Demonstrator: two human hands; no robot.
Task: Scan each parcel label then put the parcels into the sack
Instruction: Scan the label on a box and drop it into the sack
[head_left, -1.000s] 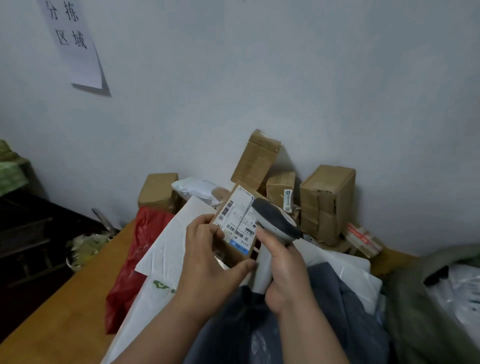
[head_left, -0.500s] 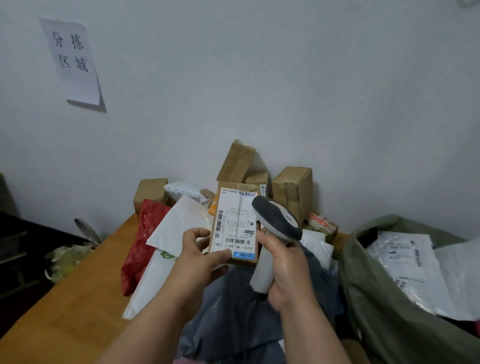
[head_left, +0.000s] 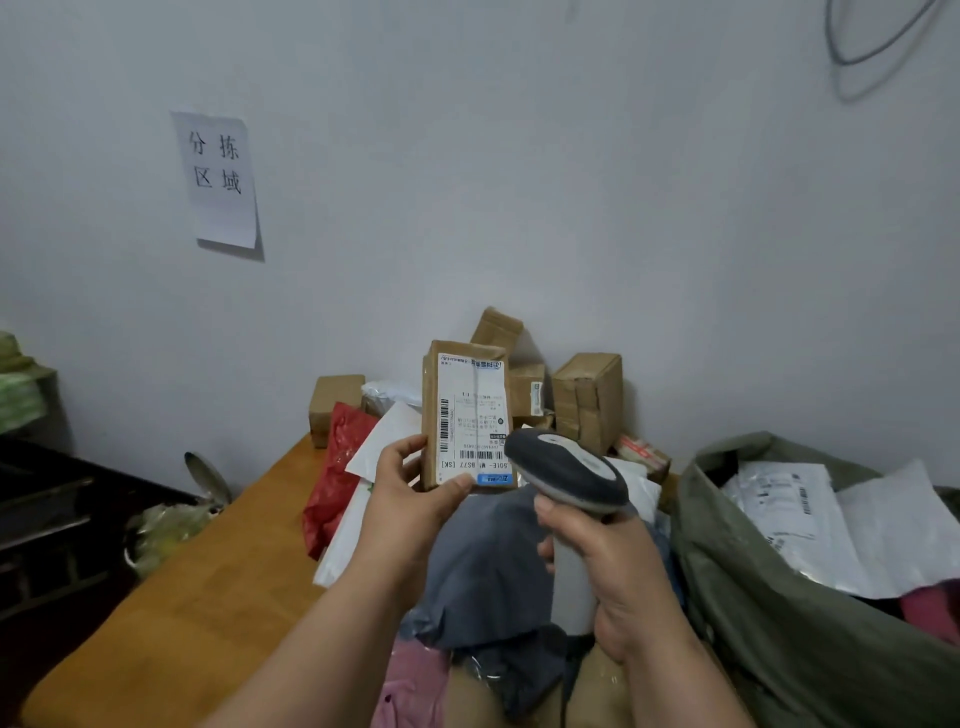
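1. The white wall (head_left: 571, 182) fills the top; a paper sign (head_left: 218, 179) with four big letters is stuck on it at the left.
2. The brown desk (head_left: 171, 613) runs from the near left up to the wall.
3. The green sack (head_left: 789, 639) sits at the right with its mouth open; white bags with labels (head_left: 789, 514) lie inside it.
4. A pile of soft bags lies on the desk in the middle; a gray bag (head_left: 488, 566), a white bag (head_left: 374, 447) and a red bag (head_left: 335, 473) are in it.
5. Brown boxes (head_left: 587, 400) stand by the wall behind the pile.
6. The left hand (head_left: 410, 499) holds a brown parcel (head_left: 465, 413) up over the pile; fingers behind, thumb in front; its label (head_left: 472, 421) faces us.
7. The right hand (head_left: 608, 566) is wrapped round the handle of a gray and white scanner (head_left: 566, 470); the scanner's head is just beside the parcel's low right corner.
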